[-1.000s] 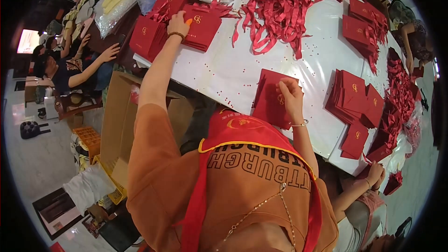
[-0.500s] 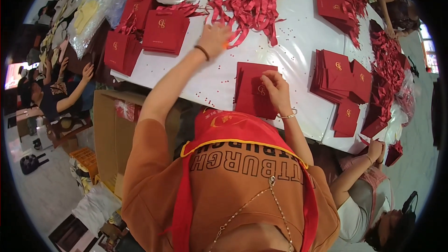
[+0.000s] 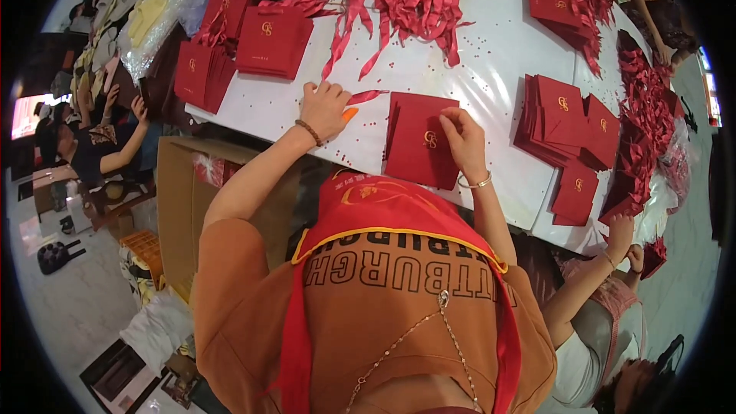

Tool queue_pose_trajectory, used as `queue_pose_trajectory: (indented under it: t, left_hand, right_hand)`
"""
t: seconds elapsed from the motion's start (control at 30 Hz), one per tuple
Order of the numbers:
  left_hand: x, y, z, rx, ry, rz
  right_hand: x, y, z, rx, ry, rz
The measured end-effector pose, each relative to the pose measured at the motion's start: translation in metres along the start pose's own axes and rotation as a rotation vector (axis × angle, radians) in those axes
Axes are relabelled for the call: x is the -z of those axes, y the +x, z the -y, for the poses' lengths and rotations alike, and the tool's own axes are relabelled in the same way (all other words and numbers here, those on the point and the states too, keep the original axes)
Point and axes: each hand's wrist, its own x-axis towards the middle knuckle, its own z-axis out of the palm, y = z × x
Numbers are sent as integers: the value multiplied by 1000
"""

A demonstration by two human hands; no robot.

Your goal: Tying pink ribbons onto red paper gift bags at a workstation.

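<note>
My left hand (image 3: 323, 111) is closed near the front edge of the white table. A red ribbon (image 3: 368, 96) runs out from its fingers toward the right. Something orange shows at the thumb side of this hand. In front of me lies a small stack of red paper bags (image 3: 418, 146) with a gold emblem on the top one. Over the right side of this stack is my right hand (image 3: 465, 142), its thumb and fingertips pressed together. Whatever that pinch holds is too small to make out.
Beyond my hands lies a heap of red ribbons (image 3: 414, 0). More red bags stand at the left (image 3: 272, 42) and in piles at the right (image 3: 563, 119). Small red dots (image 3: 479, 54) litter the white tabletop (image 3: 498, 176). A cardboard box (image 3: 180, 207) stands below. Co-workers sit at both sides.
My left hand has come back from the ribbon heap toward the table's front edge, with a ribbon now at its fingers. My right hand has shifted slightly right over the bags.
</note>
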Motion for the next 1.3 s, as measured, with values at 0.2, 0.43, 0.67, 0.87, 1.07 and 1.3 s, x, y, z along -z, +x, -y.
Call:
queue_pose_trajectory:
  t: [0.2,0.43,0.67,0.87,1.07,1.3]
  left_hand:
    - [-35,32,-26,-33,-105,-213]
    - [-27,3,-29,-45,-500,-55]
    - [16,-17,-54,186,-1368,649]
    - [50,-10,-74,37,-1676,1154]
    - [33,-7,-61,330,-1646,548]
    - [15,7,-57,648,-1619,-28]
  right_hand:
    - [-6,5,12,128,-172,36]
    - [-3,13,-4,337,-440,-27]
    - [-17,3,-4,424,-798,-38]
    - [-13,-4,9,420,-793,-5]
    - [-6,6,20,234,-676,198]
    - [-16,21,-2,11,-383,261]
